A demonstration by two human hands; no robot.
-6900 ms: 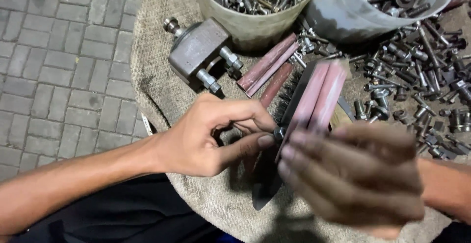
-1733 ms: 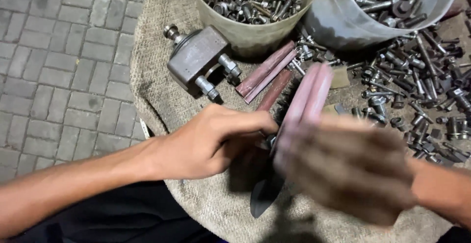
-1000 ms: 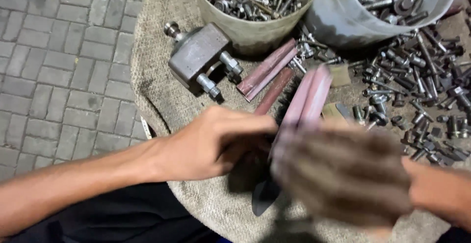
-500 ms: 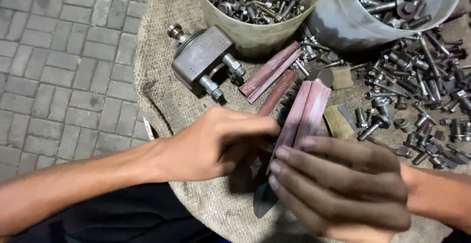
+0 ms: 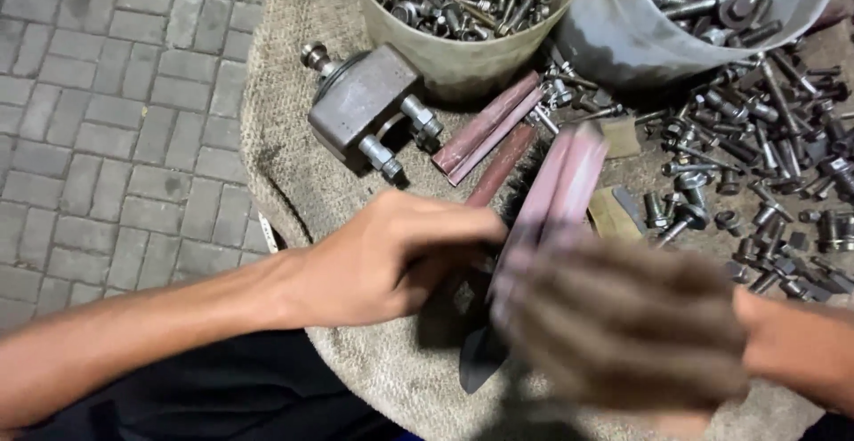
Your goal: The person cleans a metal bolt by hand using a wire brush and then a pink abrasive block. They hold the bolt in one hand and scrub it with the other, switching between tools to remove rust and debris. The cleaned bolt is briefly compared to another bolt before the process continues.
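— Where's that reddish flat bar [image 5: 556, 183] right now?

— Dead centre over the burlap sack [image 5: 294, 183], tilted. Its long axis runs from about seven o'clock up to one o'clock, with the far end pointing towards the grey bucket [image 5: 623, 40] of bolts.

— And who's got it?

— Both hands meet at its near end. The left hand [image 5: 382, 258] comes in from nine o'clock, its fingers [image 5: 463, 227] curled together, tips pressed against the bar's left edge near a dark pointed plate [image 5: 480, 361] underneath. Whether they truly pinch the bar, I can't tell from here.

— The right?

— The right hand [image 5: 623, 325] is a blur, coming in from four o'clock and covering the bar's lower end. It looks wrapped around it, but the fingers are too smeared to say whether they're clamped or loose.

— So the bar lies which way from them?

— Straight out from the fingers towards one o'clock. Beyond it, at eleven, two more reddish strips [image 5: 489, 125] lie beside the grey metal block [image 5: 365, 103], well apart from either hand.
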